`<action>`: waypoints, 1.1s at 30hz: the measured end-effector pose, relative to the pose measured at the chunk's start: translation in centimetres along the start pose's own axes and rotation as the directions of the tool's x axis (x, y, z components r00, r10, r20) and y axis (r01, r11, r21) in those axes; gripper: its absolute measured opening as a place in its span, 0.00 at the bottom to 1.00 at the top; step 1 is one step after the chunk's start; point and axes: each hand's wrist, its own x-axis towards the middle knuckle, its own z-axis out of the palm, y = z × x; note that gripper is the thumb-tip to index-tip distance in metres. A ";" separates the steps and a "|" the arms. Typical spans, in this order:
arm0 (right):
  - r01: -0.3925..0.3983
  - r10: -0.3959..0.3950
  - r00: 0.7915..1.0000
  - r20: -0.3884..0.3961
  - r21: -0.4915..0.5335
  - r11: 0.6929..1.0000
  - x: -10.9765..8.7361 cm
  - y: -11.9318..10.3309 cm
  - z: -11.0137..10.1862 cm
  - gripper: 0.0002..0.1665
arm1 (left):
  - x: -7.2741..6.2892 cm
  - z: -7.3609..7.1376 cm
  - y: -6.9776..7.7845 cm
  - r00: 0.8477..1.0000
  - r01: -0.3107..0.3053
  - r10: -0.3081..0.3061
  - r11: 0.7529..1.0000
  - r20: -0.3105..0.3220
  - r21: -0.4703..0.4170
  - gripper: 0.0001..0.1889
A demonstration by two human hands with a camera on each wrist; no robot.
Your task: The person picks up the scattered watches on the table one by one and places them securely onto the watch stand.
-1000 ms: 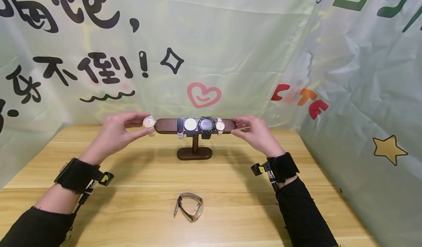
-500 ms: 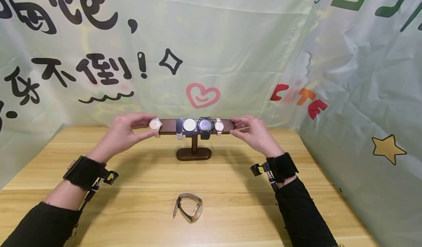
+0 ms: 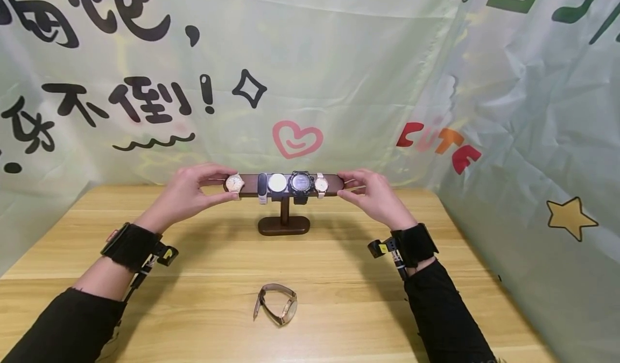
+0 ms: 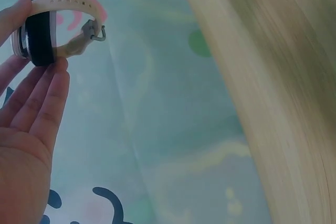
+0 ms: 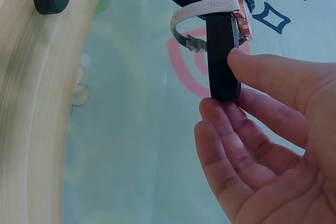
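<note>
At the left end of a dark brown watch stand's bar point(image 3: 251, 184), my left hand point(image 3: 191, 192) pinches a cream-strapped wristwatch point(image 3: 234, 184) between thumb and fingers. Its buckled strap point(image 4: 65, 4) loops round the bar in the left wrist view. My right hand point(image 3: 372, 193) grips the bar's other end, thumb on one face and fingertips point(image 5: 212, 109) against its tip. Along the bar sit a slim dark fitness band point(image 3: 262, 184), a watch with a bright white face point(image 3: 277, 183), a chunky black watch point(image 3: 301, 182) and a small pale-strapped watch point(image 3: 321, 185).
The stand's oval base point(image 3: 283, 225) rests on the wooden table point(image 3: 213, 277). Nearer to me a brown-strapped watch point(image 3: 286, 312) lies on its side. A printed cloth point(image 3: 358, 72) hangs close behind the stand and along the right side.
My left hand has moved right, bringing the cream-strapped watch from just beyond the bar's left end onto it. My right hand has kept its grip on the other end.
</note>
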 end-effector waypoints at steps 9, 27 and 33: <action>0.006 -0.006 1.000 0.001 0.001 1.000 0.1 -0.1 0.1 0.28 | 0.3 0.3 0.2 0.999 -0.036 0.037 0.999 0.014 -0.017 0.23; -0.002 0.002 1.000 -0.002 0.001 1.000 -0.2 0.1 -0.2 0.27 | 1.1 1.4 0.5 0.996 -0.090 0.090 0.996 0.011 -0.007 0.25; 0.000 0.000 1.000 -0.001 0.007 1.000 -0.1 -0.1 0.0 0.27 | 1.0 1.5 0.4 0.996 -0.090 0.090 0.996 0.002 0.000 0.25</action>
